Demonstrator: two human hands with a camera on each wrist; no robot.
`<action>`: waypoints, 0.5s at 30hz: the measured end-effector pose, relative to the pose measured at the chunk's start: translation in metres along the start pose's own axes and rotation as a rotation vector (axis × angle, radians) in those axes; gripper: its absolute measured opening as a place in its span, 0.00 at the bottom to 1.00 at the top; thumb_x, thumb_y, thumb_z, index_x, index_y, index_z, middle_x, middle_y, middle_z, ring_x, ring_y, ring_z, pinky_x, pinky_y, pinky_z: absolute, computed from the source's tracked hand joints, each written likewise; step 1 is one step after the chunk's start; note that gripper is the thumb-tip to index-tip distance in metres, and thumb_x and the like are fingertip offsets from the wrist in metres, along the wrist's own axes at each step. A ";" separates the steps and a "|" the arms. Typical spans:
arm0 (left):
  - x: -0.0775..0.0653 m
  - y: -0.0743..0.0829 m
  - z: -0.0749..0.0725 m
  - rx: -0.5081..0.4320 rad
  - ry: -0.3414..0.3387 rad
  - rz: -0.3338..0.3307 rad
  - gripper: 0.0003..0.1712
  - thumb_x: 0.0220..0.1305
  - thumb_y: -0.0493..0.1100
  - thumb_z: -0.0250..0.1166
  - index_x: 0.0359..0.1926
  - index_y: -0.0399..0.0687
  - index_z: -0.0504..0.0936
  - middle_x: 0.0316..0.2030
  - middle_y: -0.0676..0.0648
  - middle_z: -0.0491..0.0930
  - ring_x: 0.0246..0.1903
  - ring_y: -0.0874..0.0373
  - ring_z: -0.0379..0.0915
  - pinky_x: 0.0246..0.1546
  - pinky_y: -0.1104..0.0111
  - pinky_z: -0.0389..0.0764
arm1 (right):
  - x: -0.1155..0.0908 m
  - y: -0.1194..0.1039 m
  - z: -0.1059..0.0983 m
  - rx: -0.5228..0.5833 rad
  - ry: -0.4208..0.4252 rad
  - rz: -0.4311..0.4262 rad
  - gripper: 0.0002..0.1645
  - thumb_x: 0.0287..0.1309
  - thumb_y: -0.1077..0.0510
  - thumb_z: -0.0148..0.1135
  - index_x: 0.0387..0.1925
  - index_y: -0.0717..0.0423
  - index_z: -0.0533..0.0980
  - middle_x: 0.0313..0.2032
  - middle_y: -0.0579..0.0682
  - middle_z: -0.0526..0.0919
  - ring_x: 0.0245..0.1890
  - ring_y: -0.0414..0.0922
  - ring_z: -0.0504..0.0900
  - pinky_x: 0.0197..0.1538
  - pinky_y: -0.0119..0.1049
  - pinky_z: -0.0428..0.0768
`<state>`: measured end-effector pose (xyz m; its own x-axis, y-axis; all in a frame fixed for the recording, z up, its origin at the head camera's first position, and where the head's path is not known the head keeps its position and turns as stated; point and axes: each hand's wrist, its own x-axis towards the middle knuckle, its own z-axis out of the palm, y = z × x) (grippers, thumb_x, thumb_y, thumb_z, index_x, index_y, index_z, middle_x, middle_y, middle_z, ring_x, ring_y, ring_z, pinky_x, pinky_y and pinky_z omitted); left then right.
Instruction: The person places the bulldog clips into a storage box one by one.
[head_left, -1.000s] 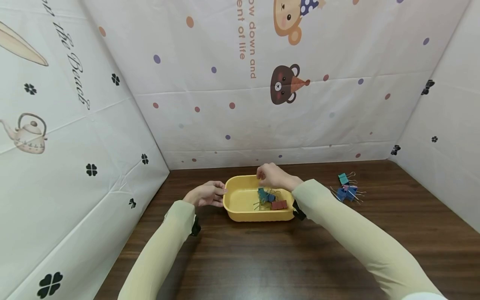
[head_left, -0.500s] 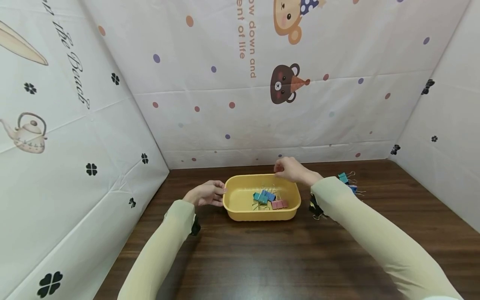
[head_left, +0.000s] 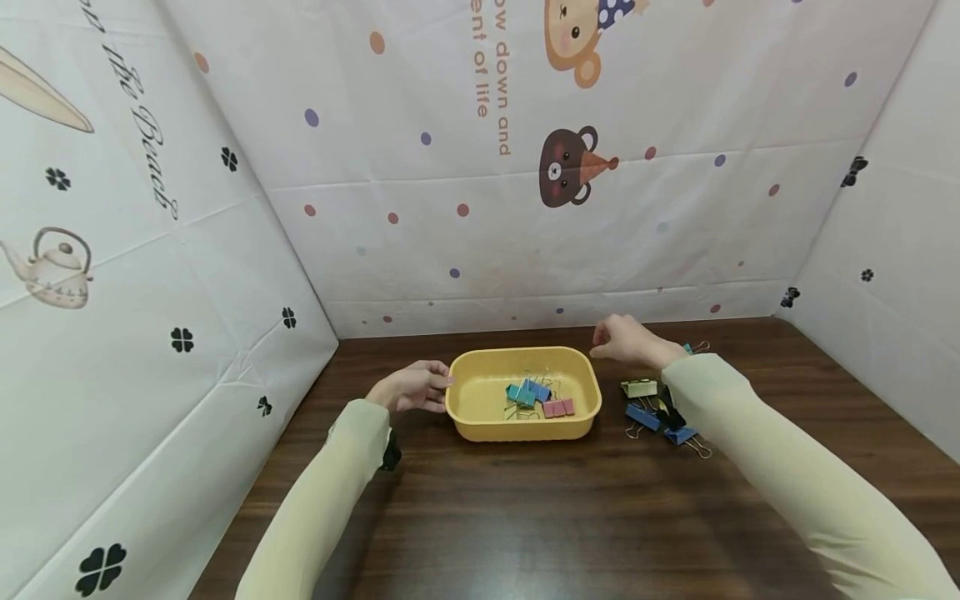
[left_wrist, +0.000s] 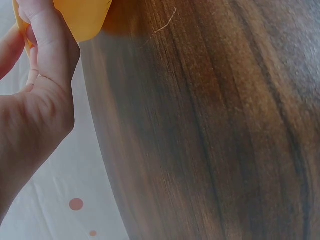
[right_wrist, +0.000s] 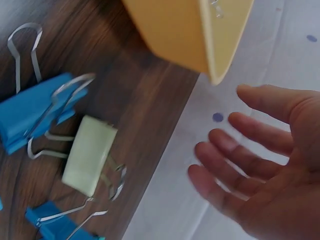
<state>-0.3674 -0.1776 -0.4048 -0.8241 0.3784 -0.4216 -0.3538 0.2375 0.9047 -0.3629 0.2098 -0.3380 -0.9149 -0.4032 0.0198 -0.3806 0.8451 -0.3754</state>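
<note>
My left hand (head_left: 411, 389) pinches the left rim of a yellow plastic basket (head_left: 463, 392); in the left wrist view the thumb and fingers (left_wrist: 50, 40) lie on either side of its edge. Inside the basket are a teal binder clip (head_left: 521, 396), a blue binder clip (head_left: 537, 389) and pink binder clips (head_left: 558, 408). My right hand (head_left: 628, 342) hovers beyond the basket's right end, fingers parted and holding nothing. Below it on the table lie a pale yellow binder clip (right_wrist: 90, 155) and a blue binder clip (right_wrist: 42, 110), handles up.
More blue binder clips (head_left: 680, 435) and a teal one (head_left: 690, 348) lie near the right sleeve, which partly covers the pile. The dark wooden table (head_left: 480, 517) meets a printed white cloth (head_left: 420, 250) at the back and both sides.
My right hand has moved right, from over the basket to above the binder clips beside it. The left hand and basket have stayed put.
</note>
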 end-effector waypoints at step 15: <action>0.000 0.000 0.000 -0.001 0.003 -0.007 0.03 0.72 0.38 0.54 0.42 0.44 0.68 0.35 0.45 0.73 0.28 0.54 0.77 0.31 0.65 0.84 | -0.014 0.028 0.011 -0.094 -0.213 0.245 0.28 0.56 0.46 0.65 0.43 0.68 0.72 0.35 0.59 0.78 0.32 0.51 0.78 0.31 0.38 0.74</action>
<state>-0.3676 -0.1778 -0.4052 -0.8230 0.3739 -0.4276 -0.3598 0.2395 0.9018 -0.3598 0.2353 -0.3590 -0.9358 -0.2402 -0.2579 -0.1729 0.9506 -0.2580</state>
